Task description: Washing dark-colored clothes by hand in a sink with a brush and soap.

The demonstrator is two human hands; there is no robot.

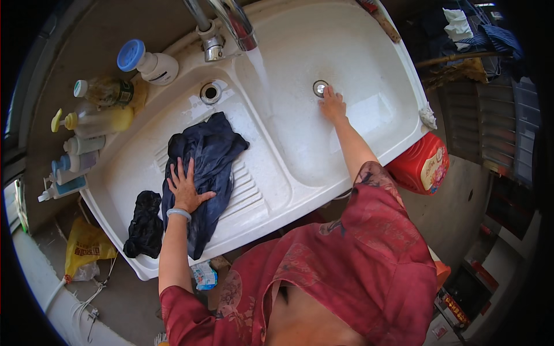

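My left hand [186, 186] lies flat with spread fingers on a wet dark navy cloth [216, 142], which is spread over the ribbed washboard part [246, 194] of a white laundry sink. A bunched black cloth [146, 225] lies to its left. My right hand [333, 106] is down in the right basin [294, 142], its fingertips touching the metal drain plug [320, 88]. From the chrome faucet [246, 41] water runs into that basin. The left side has an open drain hole [210, 91].
Along the sink's left ledge stand a white bottle with a blue cap [160, 68], a bottle with a green label [114, 92], a yellow pump bottle [104, 120] and several smaller bottles. A brush [383, 21] rests on the far right rim. A red detergent jug [420, 164] is beyond the right edge.
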